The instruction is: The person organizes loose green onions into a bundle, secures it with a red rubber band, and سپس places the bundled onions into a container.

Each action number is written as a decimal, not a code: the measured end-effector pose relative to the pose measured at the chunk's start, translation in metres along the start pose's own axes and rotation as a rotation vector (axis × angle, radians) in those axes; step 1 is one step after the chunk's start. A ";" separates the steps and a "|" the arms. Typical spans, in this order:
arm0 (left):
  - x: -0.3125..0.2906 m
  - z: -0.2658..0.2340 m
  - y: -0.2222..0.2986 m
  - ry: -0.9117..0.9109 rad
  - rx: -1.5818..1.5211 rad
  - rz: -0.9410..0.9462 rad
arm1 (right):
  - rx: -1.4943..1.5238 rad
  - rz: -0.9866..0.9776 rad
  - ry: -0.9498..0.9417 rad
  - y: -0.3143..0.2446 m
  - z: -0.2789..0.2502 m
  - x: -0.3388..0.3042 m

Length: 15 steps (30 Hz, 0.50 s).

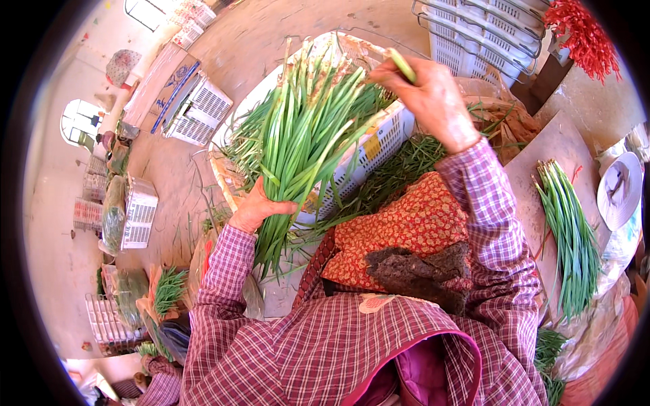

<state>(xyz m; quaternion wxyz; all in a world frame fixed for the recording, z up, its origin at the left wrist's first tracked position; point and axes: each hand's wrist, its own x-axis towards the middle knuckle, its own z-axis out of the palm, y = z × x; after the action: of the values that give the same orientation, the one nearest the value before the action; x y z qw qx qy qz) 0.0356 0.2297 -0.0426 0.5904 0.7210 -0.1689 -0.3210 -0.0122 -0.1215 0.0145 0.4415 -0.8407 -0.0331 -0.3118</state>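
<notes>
My left hand [256,207] is wrapped round the lower leafy part of a loose bunch of garlic chives [298,128]. Its thumb lies across the leaves, and the other fingers are partly hidden. The bunch rests over a white plastic crate [371,150], with soil-stained root ends pointing away from me. My right hand [430,95] is raised by those root ends, closed on a short yellow-green rod [402,65]. Whether that is a handle or a thick stalk I cannot tell.
A tied bunch of chives [567,237] lies on a board at the right, beside a pale hat [619,189]. Loose leaves [409,159] cover the near side of the crate. White crates [467,40] stand at the far right, near red ties [583,37]. More crates [196,111] line the left.
</notes>
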 end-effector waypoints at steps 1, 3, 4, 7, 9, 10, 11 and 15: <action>0.004 -0.006 -0.003 -0.033 0.005 -0.032 | -0.001 0.015 -0.023 -0.004 0.007 0.003; 0.005 0.003 0.006 -0.012 0.138 0.061 | -0.011 0.060 -0.008 -0.009 0.018 0.005; 0.004 0.008 0.012 0.004 0.172 0.046 | -0.038 0.051 -0.001 -0.007 0.023 0.007; 0.006 0.008 0.007 0.030 0.238 0.107 | 0.003 0.040 0.030 -0.002 0.030 0.008; 0.007 0.009 0.009 0.030 0.231 0.115 | 0.071 0.037 0.051 -0.001 0.029 0.007; 0.006 0.011 0.013 0.025 0.196 0.084 | 0.160 0.107 0.038 -0.007 0.025 0.004; 0.006 0.012 0.016 0.021 0.161 0.053 | 0.249 0.176 0.024 -0.011 0.023 0.001; 0.008 0.012 0.023 0.121 0.380 0.189 | 0.065 0.126 0.034 -0.005 0.018 -0.003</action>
<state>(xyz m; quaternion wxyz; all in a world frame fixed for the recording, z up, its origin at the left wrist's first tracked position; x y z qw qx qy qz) 0.0366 0.2102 -0.0239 0.4805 0.8182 -0.2574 -0.1830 -0.0072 -0.1043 0.0087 0.4879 -0.8209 0.0173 -0.2963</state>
